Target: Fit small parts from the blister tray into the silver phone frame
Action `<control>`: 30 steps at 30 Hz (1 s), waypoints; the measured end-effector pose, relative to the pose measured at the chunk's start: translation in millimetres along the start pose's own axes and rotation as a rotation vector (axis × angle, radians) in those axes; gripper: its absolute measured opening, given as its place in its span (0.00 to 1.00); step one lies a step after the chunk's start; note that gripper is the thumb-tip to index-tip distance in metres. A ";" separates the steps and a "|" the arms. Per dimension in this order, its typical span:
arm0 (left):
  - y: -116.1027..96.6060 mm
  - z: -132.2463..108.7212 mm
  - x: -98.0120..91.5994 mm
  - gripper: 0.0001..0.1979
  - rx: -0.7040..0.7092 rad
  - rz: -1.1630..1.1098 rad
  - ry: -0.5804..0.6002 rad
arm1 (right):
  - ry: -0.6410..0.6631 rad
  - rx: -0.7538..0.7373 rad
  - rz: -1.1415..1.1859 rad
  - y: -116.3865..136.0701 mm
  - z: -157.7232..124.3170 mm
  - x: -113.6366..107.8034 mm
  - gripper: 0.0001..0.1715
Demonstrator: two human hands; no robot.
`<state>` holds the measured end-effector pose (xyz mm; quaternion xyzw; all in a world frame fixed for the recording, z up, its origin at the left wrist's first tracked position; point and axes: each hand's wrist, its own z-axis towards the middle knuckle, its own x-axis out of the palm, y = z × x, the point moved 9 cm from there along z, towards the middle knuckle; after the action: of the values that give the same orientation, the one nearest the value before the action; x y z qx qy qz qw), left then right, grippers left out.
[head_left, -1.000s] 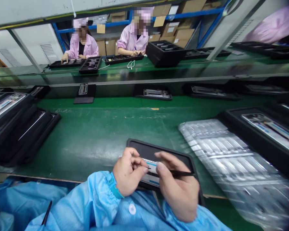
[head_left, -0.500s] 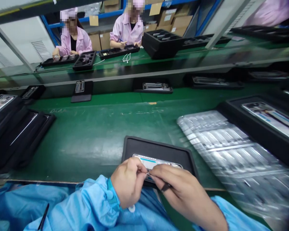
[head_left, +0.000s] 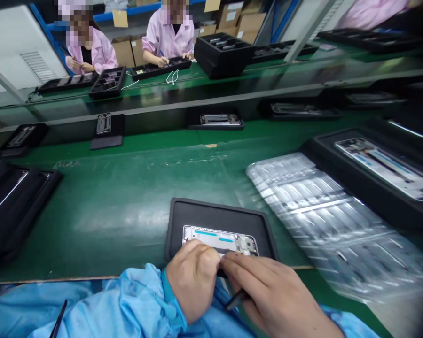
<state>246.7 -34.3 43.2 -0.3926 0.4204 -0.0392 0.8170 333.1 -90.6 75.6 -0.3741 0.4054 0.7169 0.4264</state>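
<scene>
Head view of a workstation on a green conveyor belt. Faint white marks on the belt are too blurred to read, and no lettering is legible on the parts. A silver rectangular phone frame with two light-blue strips lies flat, inner face up, in a shallow black rectangular tray at the near edge of the belt, directly before the person. Its long axis runs left to right across the view, the right end slightly nearer, and the end dense with small components points right. The left hand is curled, its bent fingers on the near long edge of the frame; whether they grip or only press cannot be told. The right hand has its fingers drawn narrowly together around a slim black pen-like tool, its fingertips meeting the left hand's at that same edge. To the right lie clear plastic blister trays and a further black tray carrying a like frame. Across the line, two co-workers in pink coats are seated at other trays.
</scene>
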 end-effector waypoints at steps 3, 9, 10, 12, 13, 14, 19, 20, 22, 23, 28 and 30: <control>-1.9 6.1 3.5 0.10 -0.003 0.017 0.006 | 0.010 -0.028 -0.015 -2.2 -2.1 -1.1 0.21; 6.3 18.0 -6.0 0.14 0.043 0.193 -0.065 | 0.045 0.041 -0.103 -43.8 -1.7 20.6 0.18; 12.5 19.1 -5.4 0.15 0.015 0.263 -0.043 | 0.047 0.053 -0.125 -51.4 -1.1 25.6 0.17; 25.3 19.7 0.4 0.20 -0.044 0.363 0.055 | 0.054 0.058 -0.140 -61.7 -0.4 35.4 0.17; 30.2 19.2 4.4 0.22 -0.064 0.383 0.114 | 0.060 0.053 -0.139 -64.3 -0.4 39.9 0.16; 33.8 18.5 7.8 0.24 -0.080 0.390 0.162 | 0.065 0.049 -0.138 -65.8 -0.6 43.6 0.16; 37.9 17.5 13.2 0.24 -0.112 0.378 0.234 | 0.093 0.062 -0.158 -68.2 -2.3 53.5 0.14; 37.9 17.6 13.5 0.24 -0.114 0.378 0.238 | 0.099 0.064 -0.162 -68.4 -2.2 54.5 0.14; 38.1 17.6 14.0 0.23 -0.119 0.380 0.244 | 0.106 0.065 -0.165 -68.5 -1.8 55.6 0.13; 38.3 17.6 14.1 0.23 -0.120 0.381 0.246 | 0.108 0.064 -0.166 -68.4 -1.6 55.6 0.13; 39.4 17.1 13.9 0.20 -0.118 0.379 0.247 | 0.096 0.040 -0.149 -65.3 -4.2 48.3 0.18; 39.7 17.2 13.6 0.20 -0.115 0.379 0.246 | 0.101 0.046 -0.140 -64.6 -6.8 45.3 0.21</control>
<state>257.1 -1.9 13.3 -0.3451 0.5845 0.0913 0.7286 377.4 -62.8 16.1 -0.4274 0.4157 0.6559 0.4629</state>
